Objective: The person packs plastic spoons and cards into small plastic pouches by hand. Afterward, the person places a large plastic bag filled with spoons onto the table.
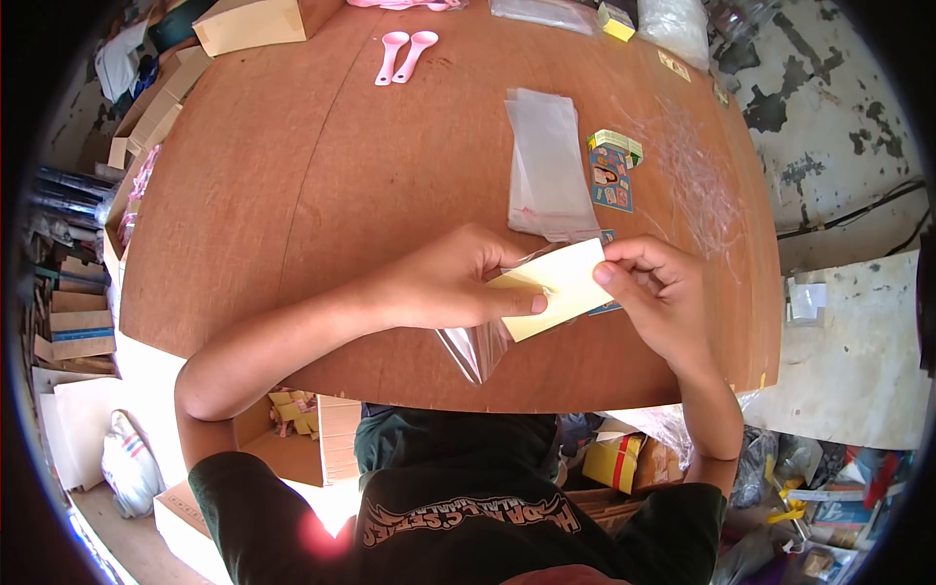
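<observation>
A pale yellow card [565,286] is held between both hands over the near part of the wooden table. My left hand [456,281] is closed around its left end, thumb on top, with a clear plastic bag [473,353] also in its grip and hanging below. The card seems to lie partly against the bag; how far inside it is I cannot tell. My right hand [661,291] pinches the card's upper right corner between thumb and fingertips. Just beyond the hands lies a stack of clear plastic bags [548,166]. A blue printed card [611,180] rests to its right.
A small yellow-green box [616,146] stands by the blue card. Thin plastic strips [697,175] are heaped at the right. Two pink spoons [403,58] lie at the far side, near a cardboard box [252,29]. An open carton [283,439] sits below the near edge.
</observation>
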A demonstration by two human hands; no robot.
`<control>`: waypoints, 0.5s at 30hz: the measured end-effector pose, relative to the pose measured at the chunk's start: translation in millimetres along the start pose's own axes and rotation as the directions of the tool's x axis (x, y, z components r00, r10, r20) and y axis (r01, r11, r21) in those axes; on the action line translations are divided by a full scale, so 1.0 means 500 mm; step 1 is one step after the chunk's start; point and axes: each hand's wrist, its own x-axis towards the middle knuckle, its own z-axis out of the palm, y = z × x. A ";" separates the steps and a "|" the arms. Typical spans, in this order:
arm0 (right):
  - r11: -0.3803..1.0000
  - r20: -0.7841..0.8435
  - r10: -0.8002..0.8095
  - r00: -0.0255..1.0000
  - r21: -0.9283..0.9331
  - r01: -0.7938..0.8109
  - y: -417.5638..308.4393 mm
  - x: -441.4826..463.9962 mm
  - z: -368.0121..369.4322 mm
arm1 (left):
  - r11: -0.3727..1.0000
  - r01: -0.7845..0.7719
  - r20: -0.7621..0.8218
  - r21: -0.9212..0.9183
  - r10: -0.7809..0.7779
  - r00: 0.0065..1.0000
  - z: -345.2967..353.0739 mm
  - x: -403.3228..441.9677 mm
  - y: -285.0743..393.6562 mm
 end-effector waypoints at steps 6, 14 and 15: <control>0.995 -0.046 0.011 0.999 0.103 -0.006 -0.017 0.011 0.015 | 0.994 -0.054 -0.036 0.100 0.058 0.998 -0.005 0.004 0.012; 0.984 0.106 -0.163 0.981 0.084 0.155 -0.011 0.014 0.013 | 0.971 -0.001 -0.157 0.239 0.040 0.987 0.000 0.019 0.058; 0.984 0.107 -0.163 0.981 0.085 0.154 -0.013 0.014 0.012 | 0.967 0.005 -0.171 0.253 0.039 0.984 0.004 0.019 0.073</control>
